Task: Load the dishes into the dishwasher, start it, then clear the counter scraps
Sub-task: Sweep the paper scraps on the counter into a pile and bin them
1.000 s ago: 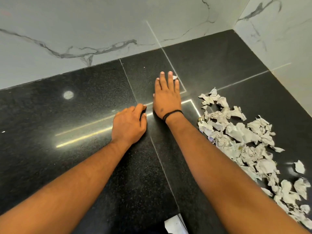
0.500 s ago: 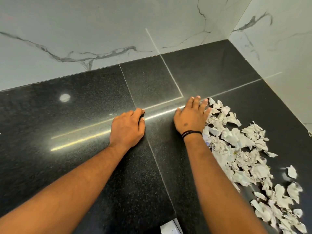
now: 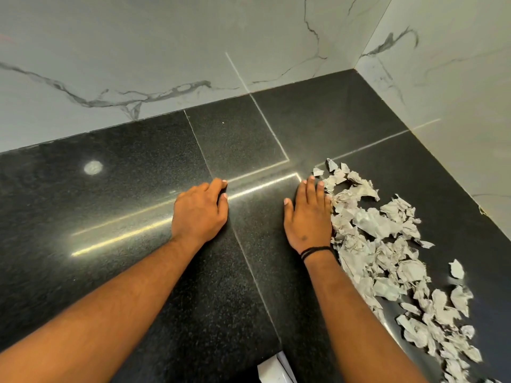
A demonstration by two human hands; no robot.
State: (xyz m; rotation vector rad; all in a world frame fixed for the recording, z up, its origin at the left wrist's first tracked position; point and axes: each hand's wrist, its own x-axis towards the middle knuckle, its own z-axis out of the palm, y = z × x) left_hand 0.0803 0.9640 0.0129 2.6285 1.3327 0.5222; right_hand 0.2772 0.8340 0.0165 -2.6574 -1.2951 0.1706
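Several crumpled white paper scraps (image 3: 373, 225) lie in a long heap on the black granite counter (image 3: 124, 217), running from the middle toward the lower right. My right hand (image 3: 307, 217), with a black band at the wrist, lies flat on the counter with straight fingers, and its little-finger edge touches the left side of the heap. My left hand (image 3: 199, 211) rests on the counter to the left, fingers loosely curled, holding nothing, well apart from the scraps.
Marble walls (image 3: 166, 51) close the counter at the back and on the right (image 3: 456, 92), meeting in a corner at the upper right. A white object (image 3: 275, 369) pokes up at the counter's front edge. A single scrap (image 3: 456, 269) lies right of the heap.
My right hand drew back from the far middle of the counter and slid right against the heap, pushing a scrap into it. My left hand stayed put.
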